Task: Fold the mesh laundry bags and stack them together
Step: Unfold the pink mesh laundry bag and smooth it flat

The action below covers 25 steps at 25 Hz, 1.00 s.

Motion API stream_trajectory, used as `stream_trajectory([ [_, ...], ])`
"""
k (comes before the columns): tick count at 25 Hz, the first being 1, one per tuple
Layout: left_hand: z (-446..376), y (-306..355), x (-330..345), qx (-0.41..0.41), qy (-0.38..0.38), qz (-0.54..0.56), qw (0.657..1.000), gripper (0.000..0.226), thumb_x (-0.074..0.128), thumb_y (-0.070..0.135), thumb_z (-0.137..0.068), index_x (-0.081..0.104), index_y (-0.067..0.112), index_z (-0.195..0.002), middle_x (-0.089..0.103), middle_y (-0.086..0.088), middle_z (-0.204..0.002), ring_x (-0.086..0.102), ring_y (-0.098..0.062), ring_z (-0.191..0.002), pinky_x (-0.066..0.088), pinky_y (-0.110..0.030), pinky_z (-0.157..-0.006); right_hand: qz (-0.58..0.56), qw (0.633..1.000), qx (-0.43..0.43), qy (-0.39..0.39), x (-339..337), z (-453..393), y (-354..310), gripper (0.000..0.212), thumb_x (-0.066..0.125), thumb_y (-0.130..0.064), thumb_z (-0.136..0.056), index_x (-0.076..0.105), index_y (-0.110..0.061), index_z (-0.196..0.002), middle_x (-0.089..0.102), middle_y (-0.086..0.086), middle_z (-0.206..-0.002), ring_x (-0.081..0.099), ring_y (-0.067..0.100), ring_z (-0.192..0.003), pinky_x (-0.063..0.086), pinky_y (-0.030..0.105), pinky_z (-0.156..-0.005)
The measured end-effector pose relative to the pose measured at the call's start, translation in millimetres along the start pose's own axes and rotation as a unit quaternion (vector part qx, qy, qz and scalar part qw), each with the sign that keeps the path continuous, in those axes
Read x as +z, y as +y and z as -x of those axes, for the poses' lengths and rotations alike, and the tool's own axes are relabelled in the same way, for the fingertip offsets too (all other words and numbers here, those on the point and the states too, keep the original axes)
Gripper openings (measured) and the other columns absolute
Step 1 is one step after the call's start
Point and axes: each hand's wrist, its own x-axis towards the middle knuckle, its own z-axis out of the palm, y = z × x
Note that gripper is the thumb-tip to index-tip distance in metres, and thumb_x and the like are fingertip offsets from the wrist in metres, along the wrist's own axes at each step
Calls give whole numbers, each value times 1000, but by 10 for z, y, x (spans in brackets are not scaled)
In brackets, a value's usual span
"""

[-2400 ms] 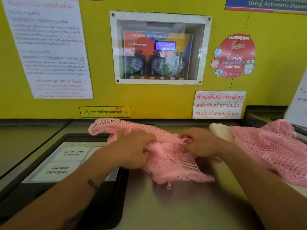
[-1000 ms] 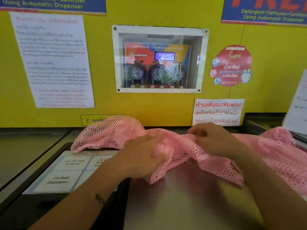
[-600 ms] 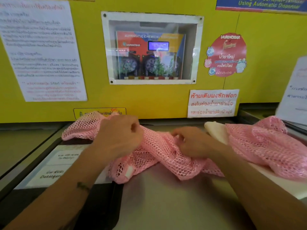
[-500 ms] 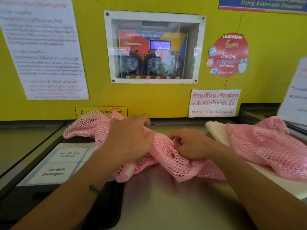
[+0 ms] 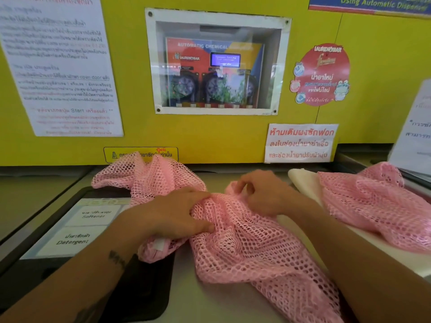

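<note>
A crumpled pink mesh laundry bag (image 5: pixel 245 243) lies on the steel machine top (image 5: pixel 186 299), spread from the back left to the front right. My left hand (image 5: pixel 172 217) grips a bunch of its mesh near the middle. My right hand (image 5: pixel 263 194) pinches the mesh just to the right, fingers curled into the fabric. A small white label (image 5: pixel 159 244) shows under my left hand. A second pink mesh bag (image 5: pixel 377 203) lies loose at the right on a white board (image 5: pixel 300 180).
A black-framed lid (image 5: pixel 140 294) with Softener and Detergent labels (image 5: pixel 77 227) sits at the left, partly under the bag. The yellow wall (image 5: pixel 210 136) with a dispenser window and posted notices stands right behind. A paper sign (image 5: pixel 417 127) leans at the far right.
The bag now reaches further toward the front right. My left hand has shifted right and lower into the bunched middle, and my right hand has lifted slightly with its fingers in the mesh.
</note>
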Motion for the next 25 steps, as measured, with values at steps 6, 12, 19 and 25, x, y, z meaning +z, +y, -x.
stream_trajectory([
  [6,115,-36,-164,-83,20,-87,993,73,52,74,-68,45,43,-134,25,5,-156,28,-26,-141,22,-59,-113,103,939,107,310,-417,14,276,40,60,-10,-84,58,-21,-122,51,11,-127,49,30,-113,46,46,-91],
  [12,121,147,-227,-129,183,-99,969,51,36,67,-87,66,25,-87,63,5,-105,54,-19,-102,28,-58,-108,62,990,9,-124,-71,85,199,59,50,-55,-92,40,-34,-146,32,-7,-158,27,20,-146,19,45,-118],
  [19,37,-85,9,-71,-36,-85,993,76,34,81,-73,22,53,-142,16,4,-159,19,-28,-145,19,-62,-113,128,992,3,8,-54,54,224,63,56,-55,-86,35,-42,-144,28,-3,-160,24,24,-146,15,54,-119],
  [25,191,-161,-236,-27,26,72,997,63,54,64,-82,42,41,-139,41,6,-147,43,-16,-129,33,-41,-110,91,977,10,-191,-5,133,13,78,62,-56,-84,25,-40,-151,18,-2,-163,21,24,-147,17,46,-119],
])
